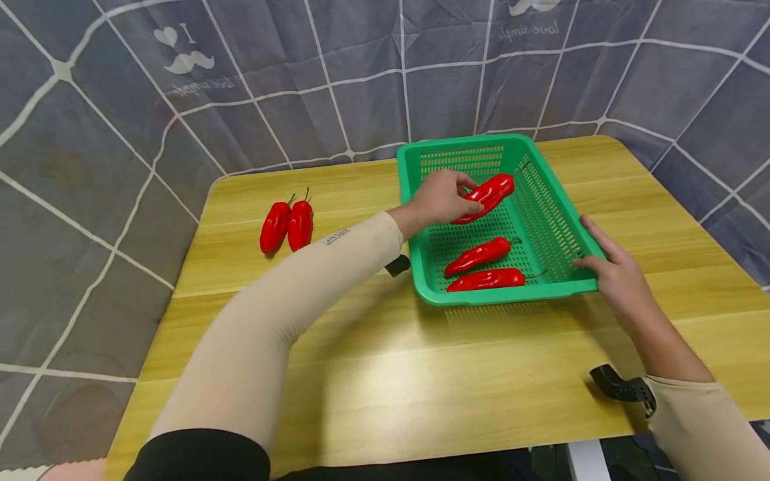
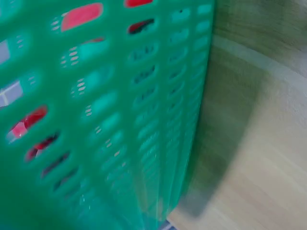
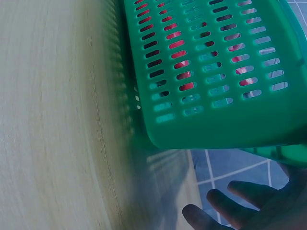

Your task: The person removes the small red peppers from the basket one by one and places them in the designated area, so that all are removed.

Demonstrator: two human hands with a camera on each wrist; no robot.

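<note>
Pinching a red pepper (image 1: pixel 496 190) in its clamped fingers, the left hand (image 1: pixel 442 196) holds it aslant over the far part of the slotted green basket (image 1: pixel 559 289), whose floor bears a second pepper (image 1: pixel 479 256) and a third pepper (image 1: pixel 487 279) lying near the front wall. The right hand (image 1: pixel 619 277) grips the basket's right rim near the front corner, thumb over the edge and the outer fingers spread apart. Left of the basket, two stemmed peppers (image 1: pixel 300 225) lie side by side on the counter (image 1: pixel 421 401).

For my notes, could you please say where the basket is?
In the head view, the basket is right of centre, the right hand holding its right side, two loose peppers farther left.
</note>
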